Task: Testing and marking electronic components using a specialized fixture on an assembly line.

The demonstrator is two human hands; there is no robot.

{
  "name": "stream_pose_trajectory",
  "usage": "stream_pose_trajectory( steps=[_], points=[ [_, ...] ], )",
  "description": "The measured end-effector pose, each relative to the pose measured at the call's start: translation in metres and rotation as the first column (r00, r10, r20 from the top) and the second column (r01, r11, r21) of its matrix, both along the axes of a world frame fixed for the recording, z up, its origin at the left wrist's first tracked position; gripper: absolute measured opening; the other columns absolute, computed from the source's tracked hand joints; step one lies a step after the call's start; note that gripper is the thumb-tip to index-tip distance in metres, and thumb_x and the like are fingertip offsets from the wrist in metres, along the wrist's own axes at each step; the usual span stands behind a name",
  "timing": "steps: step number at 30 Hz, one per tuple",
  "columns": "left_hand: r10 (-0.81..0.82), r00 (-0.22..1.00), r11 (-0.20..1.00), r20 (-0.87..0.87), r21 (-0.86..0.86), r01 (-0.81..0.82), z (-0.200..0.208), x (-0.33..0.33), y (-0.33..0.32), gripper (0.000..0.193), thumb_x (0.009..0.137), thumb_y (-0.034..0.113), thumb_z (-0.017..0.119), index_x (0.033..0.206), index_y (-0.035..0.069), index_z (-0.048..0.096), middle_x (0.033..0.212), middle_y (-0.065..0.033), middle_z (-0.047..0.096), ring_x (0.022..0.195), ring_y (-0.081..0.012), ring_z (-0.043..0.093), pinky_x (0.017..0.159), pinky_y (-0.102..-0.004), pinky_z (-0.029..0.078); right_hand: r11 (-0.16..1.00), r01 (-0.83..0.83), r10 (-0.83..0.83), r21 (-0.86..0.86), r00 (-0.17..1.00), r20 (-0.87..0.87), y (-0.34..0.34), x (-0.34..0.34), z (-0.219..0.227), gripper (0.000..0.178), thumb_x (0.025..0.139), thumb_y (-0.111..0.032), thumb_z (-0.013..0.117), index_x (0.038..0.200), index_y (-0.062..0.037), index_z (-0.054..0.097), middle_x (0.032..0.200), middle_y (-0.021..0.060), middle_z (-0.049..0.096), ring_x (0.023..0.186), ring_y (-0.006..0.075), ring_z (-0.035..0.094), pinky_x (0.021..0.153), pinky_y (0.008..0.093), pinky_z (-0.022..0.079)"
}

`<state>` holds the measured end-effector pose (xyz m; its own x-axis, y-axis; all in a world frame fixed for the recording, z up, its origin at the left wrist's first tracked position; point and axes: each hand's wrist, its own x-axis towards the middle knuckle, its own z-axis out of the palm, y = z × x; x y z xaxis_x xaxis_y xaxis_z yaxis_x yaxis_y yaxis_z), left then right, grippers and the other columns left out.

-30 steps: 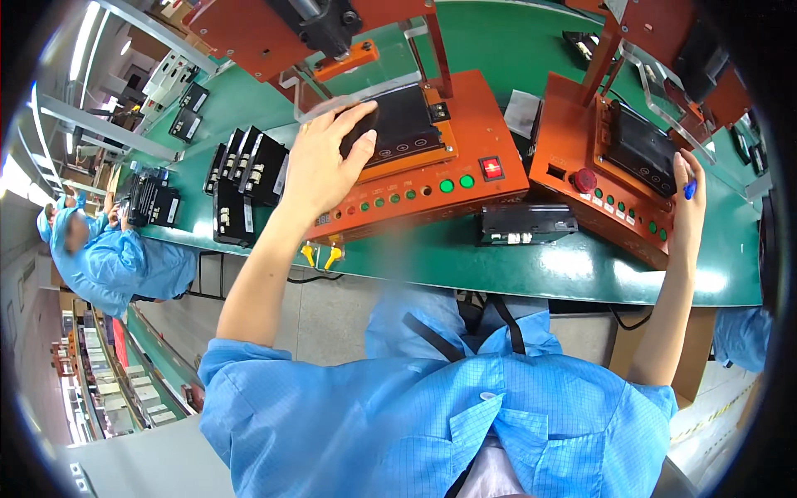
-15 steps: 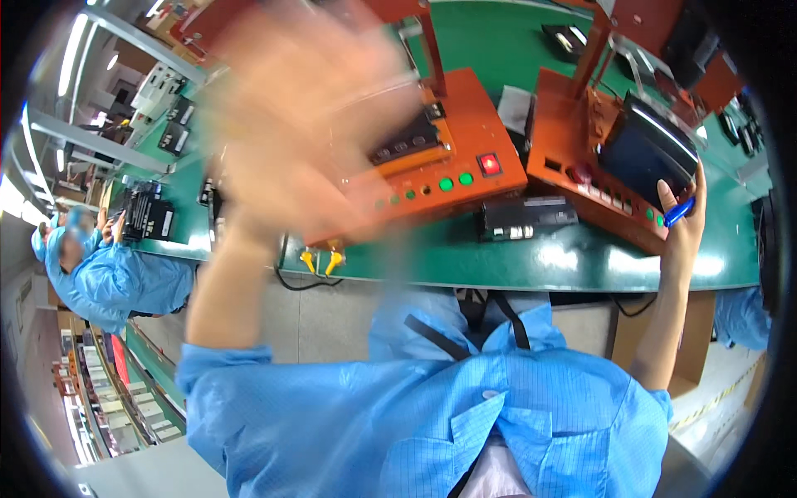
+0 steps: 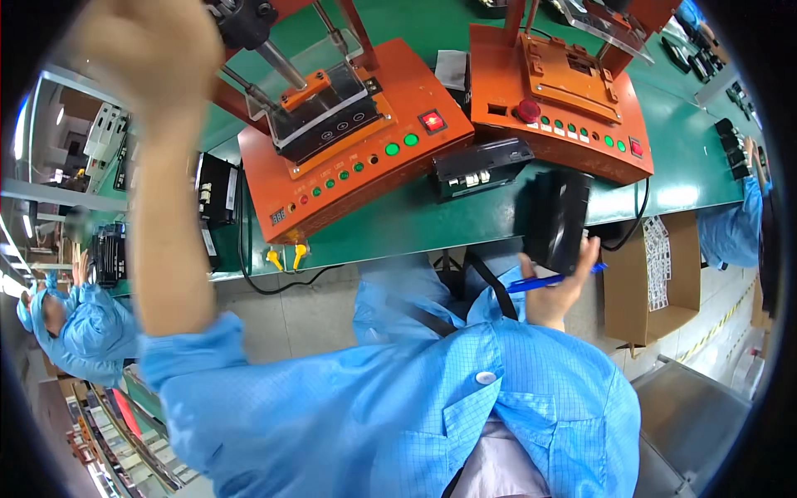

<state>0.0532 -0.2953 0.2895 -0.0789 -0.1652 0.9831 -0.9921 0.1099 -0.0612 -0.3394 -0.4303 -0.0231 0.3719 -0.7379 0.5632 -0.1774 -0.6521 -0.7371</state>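
Note:
My left hand (image 3: 149,50) is raised at the upper left, beside the black clamp (image 3: 242,21) of the left orange test fixture (image 3: 357,178). It is smeared by motion and its fingers cannot be made out. Under the fixture's clear plate lies a black device (image 3: 336,131) with round marks on its front edge, and the clamp's rod reaches down over it. Near the table's front edge, my right hand (image 3: 558,297) is closed on a black box-shaped device (image 3: 564,220), tilted upright. A blue pen (image 3: 531,284) is tucked in the same hand.
The right orange fixture (image 3: 552,137) has a bare cradle. Another black device (image 3: 483,168) lies between the fixtures. More black units (image 3: 217,191) sit at left. Yellow connectors (image 3: 286,257) hang at the table edge, and a cardboard box (image 3: 652,282) stands below. Co-workers (image 3: 79,324) flank me.
My right hand has brought the black device from the right fixture down to the table's front edge. My left hand has moved up and left, uncovering the left fixture. The view has shifted.

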Motion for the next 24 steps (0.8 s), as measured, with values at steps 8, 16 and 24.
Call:
stream_pose_trajectory(
  steps=[8, 16, 24],
  points=[
    [0.132, 0.975, 0.95, -0.181, 0.305, -0.072, -0.201, -0.168, 0.007, 0.059, 0.084, 0.053, 0.062, 0.12, 0.006, 0.058, 0.139, -0.0212, 0.048, 0.131, -0.0417, 0.043, 0.108, -0.0523, 0.032, 0.89, -0.352, 0.251, -0.29, 0.909, -0.334, 0.016, 0.044, 0.025, 0.078, 0.076, -0.008, 0.076, 0.143, 0.0006, 0.037, 0.141, 0.0342, 0.044, 0.108, 0.0444, 0.063, 0.084, 0.041, 0.055],
    [0.299, 0.794, 0.903, -0.529, 0.425, -0.057, -0.282, -0.204, -0.025, 0.098, 0.061, 0.037, 0.089, 0.139, 0.003, 0.041, 0.149, -0.0225, 0.031, 0.135, -0.0452, 0.036, 0.11, -0.054, 0.033, 0.841, -0.458, 0.533, -0.289, 0.791, 0.299, -0.033, 0.108, 0.136, 0.02, 0.098, -0.013, 0.057, 0.108, 0.0039, 0.061, 0.105, 0.0175, 0.068, 0.093, 0.0254, 0.066, 0.081, 0.0328, 0.053],
    [0.192, 0.824, 0.929, -0.532, 0.369, 0.022, -0.286, -0.201, -0.031, 0.096, 0.057, 0.027, 0.09, 0.135, 0.003, 0.039, 0.141, -0.021, 0.04, 0.13, -0.0474, 0.041, 0.107, -0.0547, 0.04, 0.935, 0.069, -0.06, 0.348, 0.997, -0.037, -0.184, 0.425, 0.16, 0.068, 0.081, -0.051, 0.073, 0.13, -0.0092, 0.053, 0.123, 0.0171, 0.064, 0.115, 0.0358, 0.061, 0.094, 0.0464, 0.048]
  ],
)
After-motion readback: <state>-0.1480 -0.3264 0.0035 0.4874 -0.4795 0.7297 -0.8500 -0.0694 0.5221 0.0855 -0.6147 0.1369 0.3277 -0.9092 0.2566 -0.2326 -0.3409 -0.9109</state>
